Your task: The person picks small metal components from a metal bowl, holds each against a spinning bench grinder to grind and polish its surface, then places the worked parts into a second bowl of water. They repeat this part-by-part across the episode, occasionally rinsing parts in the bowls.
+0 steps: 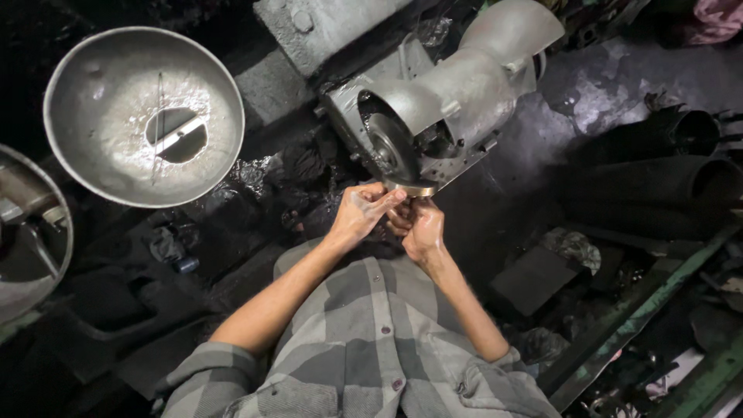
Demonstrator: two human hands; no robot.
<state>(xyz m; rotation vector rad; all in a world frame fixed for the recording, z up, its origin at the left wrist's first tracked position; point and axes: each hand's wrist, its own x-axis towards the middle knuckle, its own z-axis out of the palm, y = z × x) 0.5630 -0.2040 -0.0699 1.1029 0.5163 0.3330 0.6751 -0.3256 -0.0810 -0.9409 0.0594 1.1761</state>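
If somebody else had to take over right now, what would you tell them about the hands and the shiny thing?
Left hand: fingers pinch the brass-coloured piece from the left side.
Right hand: grips the same piece from below and the right.
The piece sits at the lower edge of the grinding wheel, under the grey metal guard of the machine; contact looks likely, but I cannot be sure.
A large metal bowl with a hole in its middle sits to the left, untouched.
How much of the piece is ground cannot be told.
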